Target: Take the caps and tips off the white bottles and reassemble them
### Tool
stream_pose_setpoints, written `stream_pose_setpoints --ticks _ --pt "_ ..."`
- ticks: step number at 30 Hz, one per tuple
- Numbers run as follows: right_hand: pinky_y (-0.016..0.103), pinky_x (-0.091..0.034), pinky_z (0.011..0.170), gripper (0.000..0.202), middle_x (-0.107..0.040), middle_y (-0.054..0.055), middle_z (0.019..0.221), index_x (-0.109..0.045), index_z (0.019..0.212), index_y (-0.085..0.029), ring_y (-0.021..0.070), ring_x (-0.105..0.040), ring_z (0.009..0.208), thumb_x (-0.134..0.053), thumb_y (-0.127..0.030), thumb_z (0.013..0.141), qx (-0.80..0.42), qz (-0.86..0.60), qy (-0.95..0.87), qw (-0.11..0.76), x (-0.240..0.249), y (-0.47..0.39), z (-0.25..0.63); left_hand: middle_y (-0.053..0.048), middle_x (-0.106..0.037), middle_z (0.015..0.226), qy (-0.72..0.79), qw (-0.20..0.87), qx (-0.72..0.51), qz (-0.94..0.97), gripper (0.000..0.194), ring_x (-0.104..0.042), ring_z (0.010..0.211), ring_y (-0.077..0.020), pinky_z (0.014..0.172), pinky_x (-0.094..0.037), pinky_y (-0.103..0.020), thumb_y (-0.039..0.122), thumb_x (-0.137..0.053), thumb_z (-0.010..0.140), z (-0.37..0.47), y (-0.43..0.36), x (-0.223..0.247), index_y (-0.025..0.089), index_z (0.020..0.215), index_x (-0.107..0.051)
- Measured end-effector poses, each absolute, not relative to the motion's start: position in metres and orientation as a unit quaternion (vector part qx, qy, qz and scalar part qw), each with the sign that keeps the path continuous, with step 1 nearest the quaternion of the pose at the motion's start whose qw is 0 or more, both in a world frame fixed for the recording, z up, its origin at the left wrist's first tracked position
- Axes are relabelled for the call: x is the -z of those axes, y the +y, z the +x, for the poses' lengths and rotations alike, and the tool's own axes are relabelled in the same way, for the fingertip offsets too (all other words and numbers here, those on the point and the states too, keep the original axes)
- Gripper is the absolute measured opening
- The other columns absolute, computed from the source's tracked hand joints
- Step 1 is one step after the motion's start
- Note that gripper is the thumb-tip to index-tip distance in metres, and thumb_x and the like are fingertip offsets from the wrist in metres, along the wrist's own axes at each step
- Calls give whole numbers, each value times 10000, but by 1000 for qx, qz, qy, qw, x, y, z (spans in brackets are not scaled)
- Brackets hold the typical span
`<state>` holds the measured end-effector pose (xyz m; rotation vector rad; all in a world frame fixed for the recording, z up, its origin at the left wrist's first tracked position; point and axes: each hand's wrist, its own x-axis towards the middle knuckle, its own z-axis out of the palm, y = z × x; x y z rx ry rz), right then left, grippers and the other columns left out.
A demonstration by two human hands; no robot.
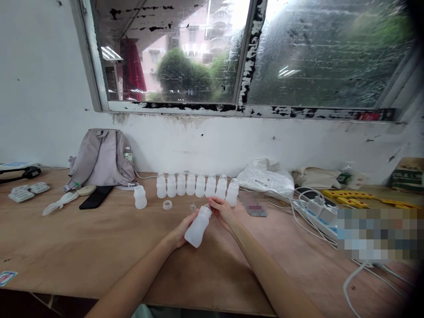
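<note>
My left hand is wrapped round the body of a frosted white baby bottle, which tilts with its neck up and to the right. My right hand pinches at the clear teat on the bottle's top; the fingertips partly cover it. Beyond my hands stands a row of several capped baby bottles along the wall. To the left of the row an uncapped bottle stands upright. A white screw ring and a loose clear teat lie on the table in front of the row.
On the left of the brown table are a grey backpack, a black phone and a clear plastic strip. At the right lie a plastic bag, power strips with cables and yellow parts.
</note>
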<state>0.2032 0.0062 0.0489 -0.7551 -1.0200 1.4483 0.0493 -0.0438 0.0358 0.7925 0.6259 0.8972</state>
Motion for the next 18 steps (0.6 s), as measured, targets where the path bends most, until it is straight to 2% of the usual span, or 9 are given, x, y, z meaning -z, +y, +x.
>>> stream_pose_setpoints --ticks 5,10,14,18 --pt "237 -388 608 300 -583 -32 637 -656 822 -206 93 -510 615 -750 -276 545 -623 -308 -447 563 -54 1 204 -61 -626 804 295 759 -431 389 459 -544 678 -117 622 -383 -215 515 -543 727 51 -44 -33 100 909 -619" --pt "259 -389 571 241 -587 -9 668 -626 706 -175 110 -517 605 -681 -393 619 -638 -341 -482 493 -55 -4 203 -16 -573 693 351 633 -486 489 454 -480 580 -96 542 -329 -217 518 -618 644 51 -37 -25 118 858 -603" --pt "257 -369 574 224 -586 -9 647 -620 659 -163 109 -501 599 -700 -362 595 -616 -358 -505 487 -54 -5 201 -2 -543 673 374 534 -508 562 385 -469 623 -107 577 -336 -219 447 -691 582 50 -34 -24 123 765 -594" --pt "255 -358 593 183 -581 -7 637 -630 629 -161 112 -492 614 -714 -315 577 -622 -341 -502 495 -55 -4 203 0 -534 654 375 572 -482 548 399 -449 579 -97 537 -313 -215 466 -663 605 49 -37 -28 116 785 -600"
